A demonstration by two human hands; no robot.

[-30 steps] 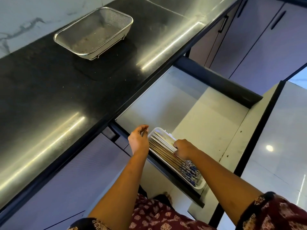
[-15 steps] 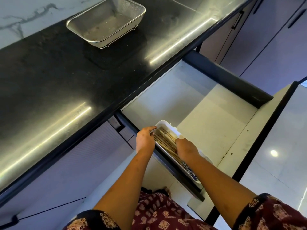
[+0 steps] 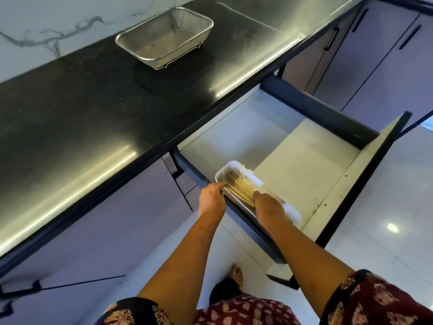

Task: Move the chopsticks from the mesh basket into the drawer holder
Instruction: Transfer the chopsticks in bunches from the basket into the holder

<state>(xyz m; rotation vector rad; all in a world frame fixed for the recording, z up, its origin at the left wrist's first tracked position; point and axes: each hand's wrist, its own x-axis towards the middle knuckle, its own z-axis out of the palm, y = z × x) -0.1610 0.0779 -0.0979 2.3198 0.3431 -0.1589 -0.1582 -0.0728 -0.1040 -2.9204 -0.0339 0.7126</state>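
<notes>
- The black surface [image 3: 89, 118] runs from 8 o'clock up to 1 o'clock across the view, with bright streaks of light along its front edge.
- The mesh basket [image 3: 150, 51] stands on it at 12 o'clock, near the marbled wall, well apart from both hands.
- The left hand [image 3: 212, 200] reaches in from 6 o'clock. Its fingers are stretched out almost straight, with the tips at the near rim of the holder and against the outermost chopsticks; they are not closed round anything.
- The chopsticks [image 3: 239, 188] lie side by side in a flat bundle inside the holder, tips toward 11 o'clock.
- The white holder [image 3: 236, 164] sits in the near left corner of the open drawer [image 3: 293, 160], along its dark side wall.
- The right hand [image 3: 269, 207] rests back-up on the chopsticks at their 5 o'clock end. Its fingers bend down onto them, but I cannot tell whether they grip or only press.
- Purple cabinet doors [image 3: 386, 66] fill the 2 o'clock corner.
</notes>
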